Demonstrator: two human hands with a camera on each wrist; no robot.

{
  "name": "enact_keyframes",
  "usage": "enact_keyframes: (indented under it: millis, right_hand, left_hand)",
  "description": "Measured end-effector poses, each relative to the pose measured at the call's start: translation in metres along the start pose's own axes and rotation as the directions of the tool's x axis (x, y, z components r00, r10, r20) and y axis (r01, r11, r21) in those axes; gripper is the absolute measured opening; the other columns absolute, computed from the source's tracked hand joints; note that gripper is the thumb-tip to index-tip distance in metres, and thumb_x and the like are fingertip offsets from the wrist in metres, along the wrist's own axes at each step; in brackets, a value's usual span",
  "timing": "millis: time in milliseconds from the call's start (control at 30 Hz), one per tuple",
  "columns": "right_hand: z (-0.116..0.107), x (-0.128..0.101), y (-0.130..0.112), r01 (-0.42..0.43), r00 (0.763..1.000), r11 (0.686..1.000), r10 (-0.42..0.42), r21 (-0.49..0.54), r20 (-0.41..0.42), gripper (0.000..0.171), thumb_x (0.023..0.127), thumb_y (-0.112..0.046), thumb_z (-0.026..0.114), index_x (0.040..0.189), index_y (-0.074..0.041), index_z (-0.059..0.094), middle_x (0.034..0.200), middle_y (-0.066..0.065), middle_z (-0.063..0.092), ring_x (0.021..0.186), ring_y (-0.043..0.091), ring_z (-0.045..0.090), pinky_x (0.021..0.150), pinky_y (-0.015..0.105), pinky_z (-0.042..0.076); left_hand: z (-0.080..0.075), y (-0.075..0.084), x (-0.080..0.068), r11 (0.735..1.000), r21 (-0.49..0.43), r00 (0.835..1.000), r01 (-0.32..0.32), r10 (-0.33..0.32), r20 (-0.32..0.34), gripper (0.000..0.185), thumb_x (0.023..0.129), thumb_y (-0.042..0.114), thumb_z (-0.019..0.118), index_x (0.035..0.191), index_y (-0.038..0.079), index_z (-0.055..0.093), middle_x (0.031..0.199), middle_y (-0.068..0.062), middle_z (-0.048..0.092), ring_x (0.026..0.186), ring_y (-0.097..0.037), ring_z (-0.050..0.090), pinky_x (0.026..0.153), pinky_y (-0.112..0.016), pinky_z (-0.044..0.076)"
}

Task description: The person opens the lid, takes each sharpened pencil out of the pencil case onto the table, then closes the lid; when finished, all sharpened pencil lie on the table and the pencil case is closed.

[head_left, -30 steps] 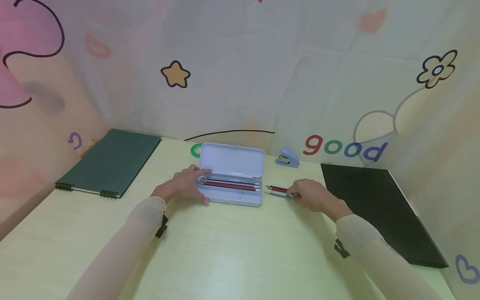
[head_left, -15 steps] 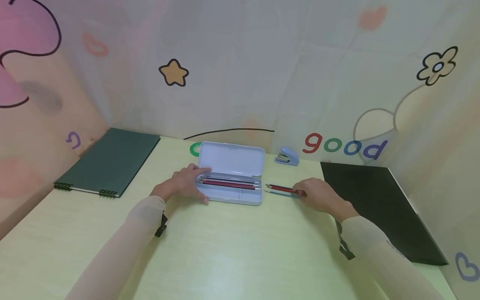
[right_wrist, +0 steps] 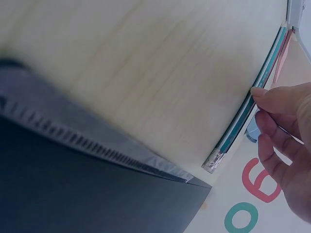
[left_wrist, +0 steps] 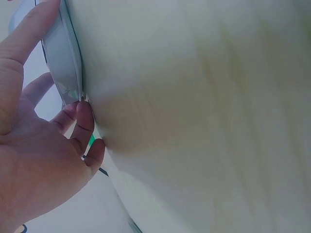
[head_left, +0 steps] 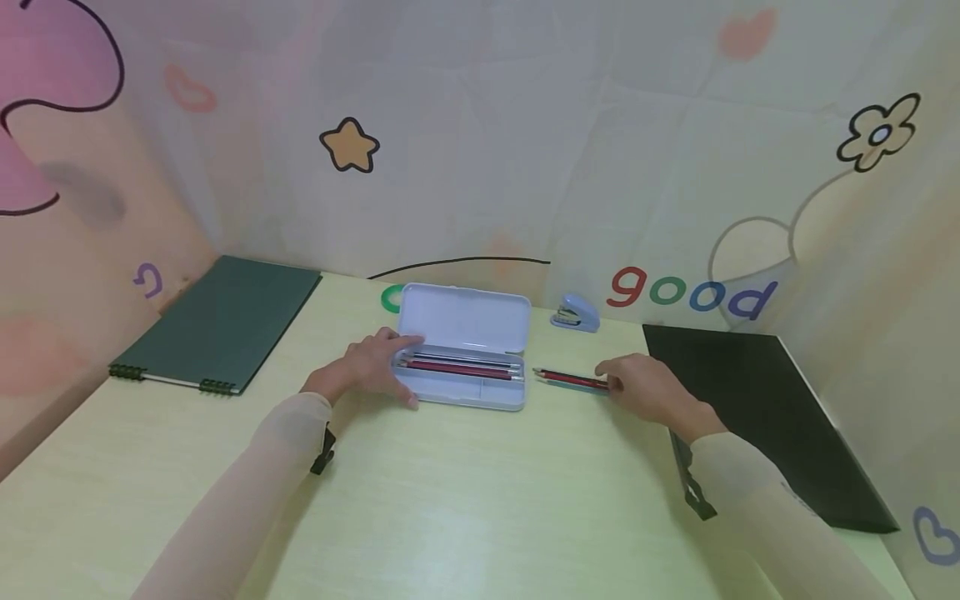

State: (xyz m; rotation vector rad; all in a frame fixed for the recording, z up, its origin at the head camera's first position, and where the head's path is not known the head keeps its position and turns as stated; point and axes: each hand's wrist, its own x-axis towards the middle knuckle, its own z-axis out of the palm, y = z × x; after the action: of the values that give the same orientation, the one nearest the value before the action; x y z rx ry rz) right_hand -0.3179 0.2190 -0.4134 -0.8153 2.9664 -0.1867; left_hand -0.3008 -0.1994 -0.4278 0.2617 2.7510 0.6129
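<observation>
An open pale blue pencil case (head_left: pixel 480 396) lies mid-table with a red and a dark pencil in its tray. My left hand (head_left: pixel 369 367) holds its left end, thumb along the front wall (left_wrist: pixel 63 53) and fingers at the far corner. Right of the case, a red pencil (head_left: pixel 567 377) and a teal pencil (head_left: pixel 579 387) lie side by side on the table. My right hand (head_left: pixel 645 390) is at their right ends. Its thumb (right_wrist: pixel 272 99) presses on the teal pencil (right_wrist: pixel 241 116), and thumb and forefinger seem to pinch the red pencil (right_wrist: pixel 283 51).
A dark green spiral notebook (head_left: pixel 217 325) lies at the back left. A black folder (head_left: pixel 750 408) lies right of my right hand, with its corner (right_wrist: pixel 73 184) close by. A small blue stapler (head_left: pixel 575 315) and a green ring (head_left: pixel 390 298) sit by the back wall.
My right hand has slid a little to the right along the two loose pencils, towards their ends. The left hand and the case have stayed put.
</observation>
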Motion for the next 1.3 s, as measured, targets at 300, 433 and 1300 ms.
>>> enact_keyframes:
  millis: [300,433,1300]
  right_hand:
    - [0.001,0.003,0.005,0.007,1.000,1.000,-0.007,0.016,-0.014,0.028,0.087,-0.004,0.074,0.115,-0.006,0.071,0.093,0.005,0.068,0.084,0.021,0.059,0.088,0.046,0.056]
    - [0.001,0.003,0.004,0.013,1.000,0.999,-0.012,0.031,-0.011,0.031,0.086,-0.005,0.075,0.117,-0.005,0.071,0.098,0.007,0.069,0.088,0.022,0.062,0.090,0.047,0.056]
    - [-0.005,0.075,-0.098,0.036,0.996,0.945,-0.061,0.326,0.067,0.039,0.090,-0.016,0.074,0.128,-0.010,0.064,0.111,0.006,0.070,0.104,0.023,0.063,0.097,0.041,0.053]
  left_hand:
    - [-0.001,0.001,0.002,1.000,0.003,1.000,-0.006,0.006,-0.003,0.103,0.072,0.049,0.087,0.157,0.026,0.033,0.150,-0.018,0.035,0.131,-0.040,0.039,0.109,-0.060,0.035]
    - [-0.001,0.001,0.004,1.000,0.003,1.000,-0.003,0.003,0.000,0.103,0.072,0.049,0.087,0.157,0.027,0.033,0.149,-0.018,0.035,0.131,-0.041,0.038,0.108,-0.060,0.036]
    - [0.001,0.000,0.002,1.000,-0.014,1.000,0.016,-0.016,-0.001,0.103,0.071,0.049,0.087,0.156,0.028,0.034,0.148,-0.017,0.035,0.130,-0.042,0.039,0.107,-0.061,0.038]
